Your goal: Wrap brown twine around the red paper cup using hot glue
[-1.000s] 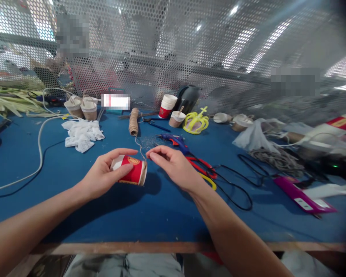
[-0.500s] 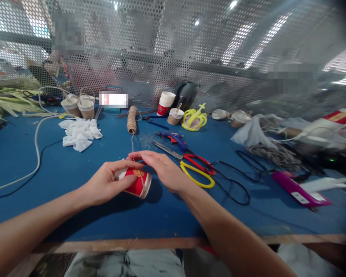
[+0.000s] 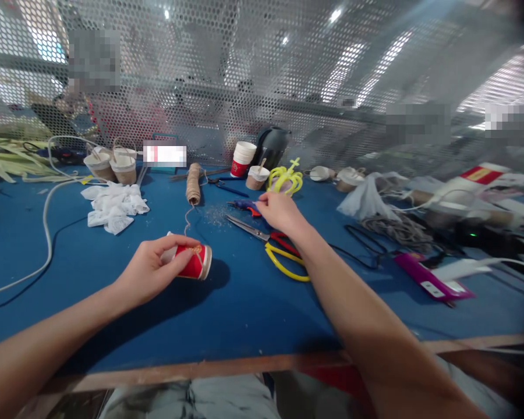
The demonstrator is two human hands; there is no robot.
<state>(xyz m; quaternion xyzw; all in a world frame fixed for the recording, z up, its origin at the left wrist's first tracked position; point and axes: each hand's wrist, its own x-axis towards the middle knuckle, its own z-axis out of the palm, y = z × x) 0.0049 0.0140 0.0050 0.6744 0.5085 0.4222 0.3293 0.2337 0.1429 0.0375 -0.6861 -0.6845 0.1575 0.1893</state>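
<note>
My left hand [image 3: 155, 262] is closed around a red and white paper cup [image 3: 192, 263] lying on its side, its rim facing right. Twine runs across the cup's side, and a strand reaches back to a spool of twine [image 3: 193, 185]. My right hand [image 3: 279, 212] is at the blue hot glue gun [image 3: 244, 205], its fingers curled over the handle and hiding most of it. Just in front of that hand are scissors [image 3: 286, 267] with red and yellow handles, partly covered by my right forearm.
White crumpled cloth [image 3: 116, 203] and twine-wrapped cups [image 3: 124, 169] stand at the left. Stacked cups [image 3: 243, 158], a dark rounded object [image 3: 273, 145] and a yellow crown [image 3: 286, 179] are at the back. Cables and a purple power strip [image 3: 432, 279] lie on the right.
My right hand has left the cup and moved right and away from me, onto the glue gun. My left hand still holds the cup, now turned more level. The view has shifted slightly.
</note>
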